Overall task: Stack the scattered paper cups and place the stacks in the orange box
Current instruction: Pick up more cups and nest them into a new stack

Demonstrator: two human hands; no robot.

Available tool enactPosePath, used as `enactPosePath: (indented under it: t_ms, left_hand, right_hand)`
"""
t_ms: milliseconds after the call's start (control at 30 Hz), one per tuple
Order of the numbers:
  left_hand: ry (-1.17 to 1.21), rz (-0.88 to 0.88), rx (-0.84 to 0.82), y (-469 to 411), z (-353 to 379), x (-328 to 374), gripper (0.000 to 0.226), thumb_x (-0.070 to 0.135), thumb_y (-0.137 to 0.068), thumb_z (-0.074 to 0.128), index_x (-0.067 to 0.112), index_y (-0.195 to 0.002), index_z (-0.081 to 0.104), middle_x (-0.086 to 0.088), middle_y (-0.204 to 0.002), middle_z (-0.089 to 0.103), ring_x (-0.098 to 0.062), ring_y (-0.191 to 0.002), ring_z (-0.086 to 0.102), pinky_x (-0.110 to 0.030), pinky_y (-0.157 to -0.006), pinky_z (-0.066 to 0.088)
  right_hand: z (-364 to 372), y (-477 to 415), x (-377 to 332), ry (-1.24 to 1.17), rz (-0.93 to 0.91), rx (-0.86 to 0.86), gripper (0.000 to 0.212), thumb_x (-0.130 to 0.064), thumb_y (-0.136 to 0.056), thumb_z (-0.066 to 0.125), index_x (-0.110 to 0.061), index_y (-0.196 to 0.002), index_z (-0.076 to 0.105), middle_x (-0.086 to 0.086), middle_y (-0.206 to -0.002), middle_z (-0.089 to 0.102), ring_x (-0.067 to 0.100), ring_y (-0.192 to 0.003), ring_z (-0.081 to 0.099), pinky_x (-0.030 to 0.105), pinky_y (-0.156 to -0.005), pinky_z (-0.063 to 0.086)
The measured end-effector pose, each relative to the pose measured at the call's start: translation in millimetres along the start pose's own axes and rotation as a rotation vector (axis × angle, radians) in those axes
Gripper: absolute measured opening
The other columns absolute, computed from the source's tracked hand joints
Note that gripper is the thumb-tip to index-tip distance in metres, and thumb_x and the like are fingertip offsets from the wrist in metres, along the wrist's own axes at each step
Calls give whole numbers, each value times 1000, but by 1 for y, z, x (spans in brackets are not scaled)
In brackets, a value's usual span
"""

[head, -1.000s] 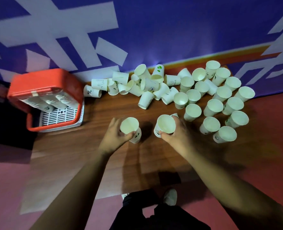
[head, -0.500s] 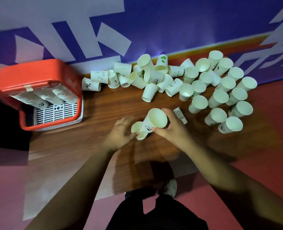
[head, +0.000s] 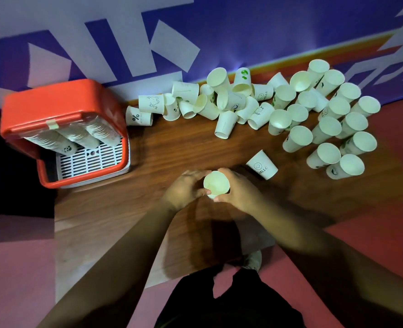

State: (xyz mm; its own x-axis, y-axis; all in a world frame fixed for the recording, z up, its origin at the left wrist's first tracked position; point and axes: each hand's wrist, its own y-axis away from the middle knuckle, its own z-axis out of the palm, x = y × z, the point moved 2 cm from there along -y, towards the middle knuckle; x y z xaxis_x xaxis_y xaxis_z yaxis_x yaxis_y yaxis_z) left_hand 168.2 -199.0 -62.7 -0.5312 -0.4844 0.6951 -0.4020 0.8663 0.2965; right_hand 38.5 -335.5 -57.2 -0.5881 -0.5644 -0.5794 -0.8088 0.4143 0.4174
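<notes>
Both hands hold a short stack of white paper cups [head: 216,184] upright over the wooden table [head: 177,147]. My left hand [head: 186,188] grips it from the left and my right hand [head: 239,189] from the right, fingers curled round the sides. One cup marked "HELLO" [head: 262,165] lies on its side just right of my right hand. Several loose cups lie tumbled in a pile [head: 221,102] at the back. Several upright cups [head: 333,129] stand at the right. The orange box [head: 61,110] at the left holds three lying stacks [head: 77,136].
A blue and white wall [head: 219,31] runs along the table's far edge. The box has a white slatted floor [head: 91,159] showing in front of its stacks. My legs and a shoe [head: 252,259] are below the table's near edge, over red floor.
The two cups held apart one second ago have been brought together and nested into one stack between both hands. The "HELLO" cup now lies free beside my right hand.
</notes>
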Motion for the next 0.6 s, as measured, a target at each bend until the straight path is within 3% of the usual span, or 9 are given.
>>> enactPosePath:
  t_ms: [133, 233, 367, 500, 600]
  left_hand:
    - [-20, 9, 8, 3, 8, -12, 64, 29, -86, 76, 18, -144, 51, -4, -142, 55, -24, -133, 44, -26, -110, 28]
    - [53, -14, 124, -1, 3, -7, 59, 41, -86, 72, 20, -138, 55, -3, -128, 54, -24, -129, 43, -31, -111, 33]
    - [54, -11, 200, -23, -1, 32, 39, 30, -94, 65, 16, -130, 59, -3, -119, 51, -23, -124, 44, -26, -102, 34]
    - [99, -7, 164, -60, 13, 89, 33, 25, -93, 65, 11, -122, 60, -4, -117, 51, -21, -112, 54, -21, -89, 38]
    - [154, -186, 118, -86, 38, 118, 33, 23, -91, 65, 3, -117, 57, -14, -118, 56, -29, -110, 55, -23, -81, 35]
  right_hand:
    - [10, 5, 6, -16, 20, -17, 98, -45, -69, 84, -26, -147, 29, 1, -150, 38, 22, -137, 37, 39, -109, 38]
    - [-1, 11, 19, -93, 69, 46, 83, -44, -78, 76, -20, -146, 35, 3, -149, 39, 21, -136, 40, 38, -108, 39]
    - [-28, 14, 61, -67, 201, 244, 53, -35, -87, 67, -11, -132, 52, 12, -133, 50, 28, -118, 55, 36, -97, 46]
    - [-49, 5, 100, -19, 334, 277, 51, -28, -86, 67, -7, -130, 53, 16, -128, 50, 32, -116, 53, 38, -95, 45]
    - [-56, -13, 119, -49, 357, 250, 52, -28, -88, 63, -5, -134, 50, 17, -133, 50, 33, -122, 50, 38, -99, 43]
